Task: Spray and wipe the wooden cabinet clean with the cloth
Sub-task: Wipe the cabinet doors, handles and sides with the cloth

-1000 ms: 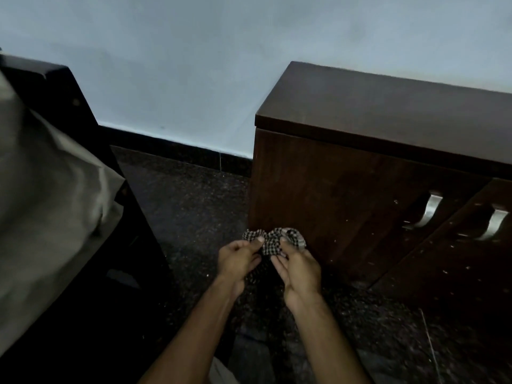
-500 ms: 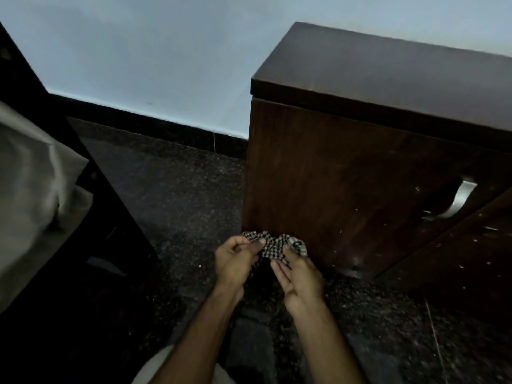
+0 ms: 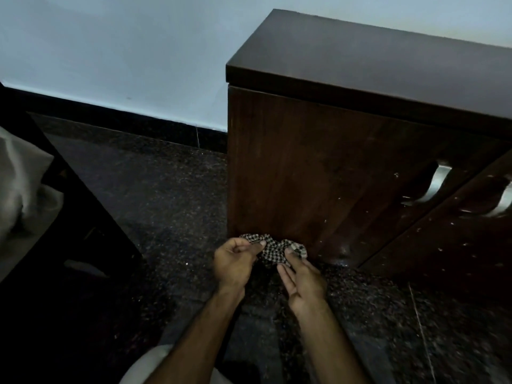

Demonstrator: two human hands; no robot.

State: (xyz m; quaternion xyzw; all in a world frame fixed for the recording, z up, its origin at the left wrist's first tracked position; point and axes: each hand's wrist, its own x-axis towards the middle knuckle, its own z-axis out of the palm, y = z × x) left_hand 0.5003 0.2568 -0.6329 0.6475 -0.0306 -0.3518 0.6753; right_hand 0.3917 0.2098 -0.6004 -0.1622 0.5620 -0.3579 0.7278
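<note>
At the far left edge a pale grey fabric (image 3: 19, 189) drapes over a dark piece of furniture (image 3: 83, 217) that fills the lower left corner, its detail lost in shadow. Beyond it, a pale wall (image 3: 110, 51) meets a black skirting strip (image 3: 124, 117), and a dark speckled floor (image 3: 166, 189) spreads toward the middle. Low in the centre, two bare forearms reach forward over the floor. The left hand (image 3: 234, 263) has its fingers curled in, its grip pinching the left end of a small checked cloth (image 3: 273, 249) between thumb and fingertips. The cloth is bunched and crumpled, held just in front of the bottom left corner of the wooden cabinet (image 3: 318, 176); whether it touches the wood cannot be told. The right hand (image 3: 303, 281) lies palm-up just beside the left, its thumb pinching the right end of the cloth while the other fingers lie nearly straight beneath it. To the right, the cabinet stands against the wall, dark brown with an overhanging top, its near side panel facing the hands. Further right, its front carries two curved metal handles (image 3: 432, 187), and small pale specks dot the wood around them.
</note>
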